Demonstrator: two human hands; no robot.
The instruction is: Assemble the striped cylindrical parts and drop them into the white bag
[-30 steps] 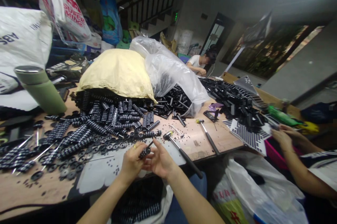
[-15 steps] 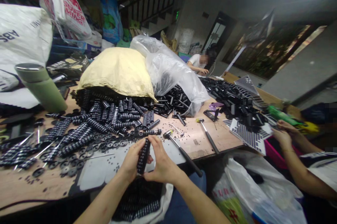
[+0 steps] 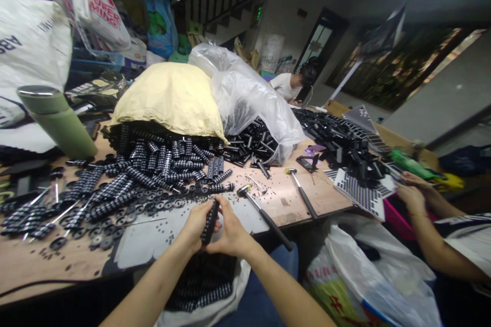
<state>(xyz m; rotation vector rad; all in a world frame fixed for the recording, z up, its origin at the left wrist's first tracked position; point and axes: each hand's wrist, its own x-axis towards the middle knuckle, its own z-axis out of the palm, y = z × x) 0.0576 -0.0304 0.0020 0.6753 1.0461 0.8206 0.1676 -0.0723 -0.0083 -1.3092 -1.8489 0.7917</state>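
Note:
Both my hands meet at the near edge of the wooden table (image 3: 307, 199), gripping one black stacked roller (image 3: 210, 221) held nearly upright. My left hand (image 3: 196, 225) wraps its lower part from the left. My right hand (image 3: 231, 232) closes on it from the right, thumb up along the roller. Just beyond lie loose black discs (image 3: 153, 206) and a heap of finished black-and-white rollers (image 3: 153, 173). A white sheet (image 3: 153, 245) lies under my hands.
Two small hammers (image 3: 264, 217) (image 3: 301, 191) lie right of my hands. A yellow sack (image 3: 169, 96), a clear bag of black tubes (image 3: 253, 112) and a green flask (image 3: 57, 122) stand behind. A co-worker's hands (image 3: 412, 194) work at the right; another person (image 3: 291, 84) sits far back.
The roller went from a short piece pinched between my fingertips to a long stack held upright in both hands. My hands drew slightly together and toward me.

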